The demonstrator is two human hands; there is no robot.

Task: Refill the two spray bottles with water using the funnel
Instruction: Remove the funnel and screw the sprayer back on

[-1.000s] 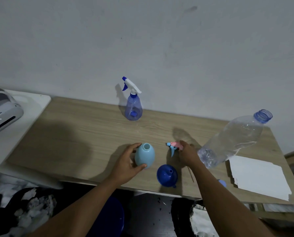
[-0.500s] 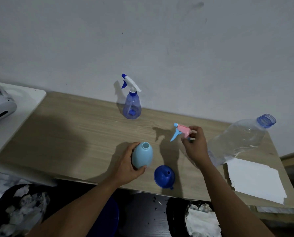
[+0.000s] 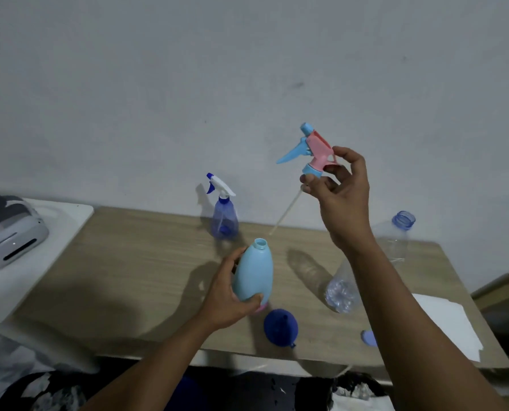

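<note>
Funnel (image 3: 280,326) lies on the counter (image 3: 146,262) at the near edge, just right of the left hand (image 3: 228,295) and below the right arm, mouth facing the camera, spout end seems turned away. Left hand wrapped around the light blue bottle (image 3: 254,275), holding it off the counter, long axis tilted slightly, open neck up and away. Right hand (image 3: 340,200) is raised well above and right of that neck, fingers pinched on the pink and blue sprayer head (image 3: 314,149), its tube (image 3: 286,212) hanging down-left. Water bottle (image 3: 374,262) is behind the right arm, uncapped. Farther back, the purple spray bottle (image 3: 224,213) stands capped by the wall. Likely next: funnel into the open neck; left hand is nearer it but full, so the right must drop the sprayer first
</note>
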